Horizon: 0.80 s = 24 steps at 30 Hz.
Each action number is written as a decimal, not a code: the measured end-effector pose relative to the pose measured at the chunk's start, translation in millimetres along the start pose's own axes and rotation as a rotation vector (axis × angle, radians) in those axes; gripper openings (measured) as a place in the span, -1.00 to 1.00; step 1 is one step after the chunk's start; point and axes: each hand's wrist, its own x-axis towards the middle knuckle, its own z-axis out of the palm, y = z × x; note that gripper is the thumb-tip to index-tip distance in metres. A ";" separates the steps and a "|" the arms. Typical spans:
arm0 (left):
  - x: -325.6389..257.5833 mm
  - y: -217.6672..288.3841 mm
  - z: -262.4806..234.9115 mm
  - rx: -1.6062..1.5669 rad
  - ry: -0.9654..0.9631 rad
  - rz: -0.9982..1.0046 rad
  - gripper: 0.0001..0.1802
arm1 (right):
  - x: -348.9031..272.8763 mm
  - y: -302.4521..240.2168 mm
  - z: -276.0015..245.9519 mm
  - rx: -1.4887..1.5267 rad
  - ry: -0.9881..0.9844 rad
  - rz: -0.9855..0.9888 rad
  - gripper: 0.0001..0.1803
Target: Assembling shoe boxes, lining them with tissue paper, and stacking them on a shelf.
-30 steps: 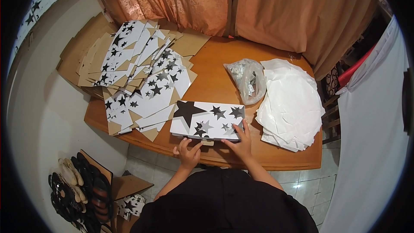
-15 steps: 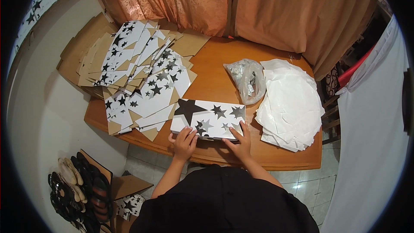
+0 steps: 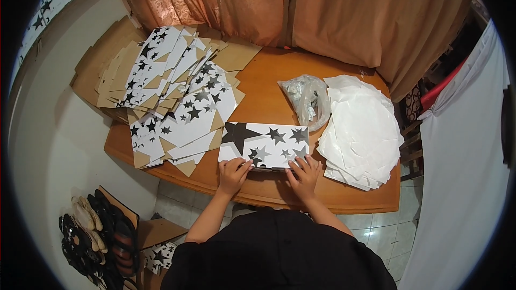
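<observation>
A white cardboard box [image 3: 263, 145] printed with black and grey stars lies at the front middle of the table, its lid down. My left hand [image 3: 233, 176] grips its near edge at the left corner, fingertips on top. At the near right corner my right hand [image 3: 304, 176] holds the same edge, fingers bent over the lid and slightly spread. Both thumbs rest against the front side, where a narrow dark gap shows. The inside of the box is hidden.
Flat star-printed cardboard sheets [image 3: 183, 91] are piled at the left of the wooden table [image 3: 258, 196]. A clear plastic bag [image 3: 309, 102] of small packets and a stack of white paper [image 3: 363, 134] lie to the right. Shoes [image 3: 102, 231] fill the lower left.
The box has shifted a little to the right and turned straighter to the table's front edge. Both hands have moved along with it, still at its near corners.
</observation>
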 end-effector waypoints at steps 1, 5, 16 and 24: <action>1.7 0.6 -0.1 -0.003 -0.002 0.003 -0.74 | -1.3 2.1 0.2 -0.024 -0.004 -0.027 -0.73; 0.5 -2.4 4.1 0.082 -0.018 0.049 -0.68 | -2.8 1.9 -0.5 -0.031 0.008 -0.038 -0.73; 33.0 -7.6 -18.4 0.084 -0.118 0.076 -0.47 | 19.5 -15.4 -9.6 -0.017 -0.079 -0.040 -0.56; 47.5 -22.9 -15.6 0.117 -0.238 0.163 -0.34 | 22.0 -6.1 -4.1 0.026 -0.122 -0.084 -0.58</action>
